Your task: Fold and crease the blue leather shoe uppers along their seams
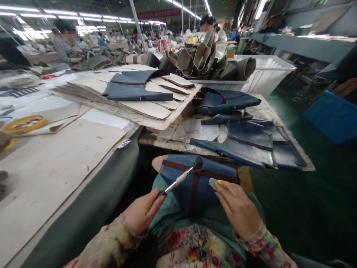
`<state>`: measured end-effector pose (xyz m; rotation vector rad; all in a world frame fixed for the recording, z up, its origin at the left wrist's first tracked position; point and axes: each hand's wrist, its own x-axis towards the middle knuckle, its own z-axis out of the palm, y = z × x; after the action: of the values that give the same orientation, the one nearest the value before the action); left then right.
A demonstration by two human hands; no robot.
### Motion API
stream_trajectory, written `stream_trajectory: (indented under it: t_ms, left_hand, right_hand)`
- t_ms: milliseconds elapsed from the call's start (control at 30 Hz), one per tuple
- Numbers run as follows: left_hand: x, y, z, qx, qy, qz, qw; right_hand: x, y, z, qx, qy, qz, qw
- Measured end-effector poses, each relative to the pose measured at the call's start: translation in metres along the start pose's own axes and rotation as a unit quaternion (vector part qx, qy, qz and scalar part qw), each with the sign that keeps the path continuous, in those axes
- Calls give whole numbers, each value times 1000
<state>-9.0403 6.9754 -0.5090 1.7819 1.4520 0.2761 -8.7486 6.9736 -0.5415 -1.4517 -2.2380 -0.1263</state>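
White plastic bin (267,78) stands just behind the far end of the workbench (206,148) ahead of you, its open top heaped with rolled grey-green pieces (195,61) that rise above the rim. Off the workbench's right side, a blue crate (331,117) sits on the green floor, though you can see only one part of it. On the workbench's near right end lie loose blue leather pieces (237,145), and to their left a tall stack of cream card patterns (145,108) carries another blue piece (136,87) on top. Your blue leather panel (192,182) is off the workbench, just in front of its edge, resting on your teal apron (164,197) across your lap. It stands a little tilted, with dark brown strips running across it and down its middle, and a pale rounded end sticks out at its top left. Your left hand (142,216) is closed around the handle of a metal-shafted hammer (178,180), whose dark round head hovers over the panel's upper edge without clearly touching it. Your right hand (237,208) is pinched narrow on a small pale object (213,183) with a yellow tip, just over the panel's right side; from this angle, it looks like a scrap of card or a small tool, but it is hard to tell.
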Motion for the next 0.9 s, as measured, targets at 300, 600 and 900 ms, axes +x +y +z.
stream_trajectory:
  t_ms: [300,600,900]
  left_hand:
    - [-7,-9,-4,0,27,-4,1000]
    - [-12,-8,0,13,29,13,999]
    - [-8,-8,-2,55,43,10,998]
  right_hand:
    - [-2,1,0,2,8,-4,1000]
    - [-6,2,-1,0,23,-1,1000]
    - [-12,1,-5,-7,26,5,1000]
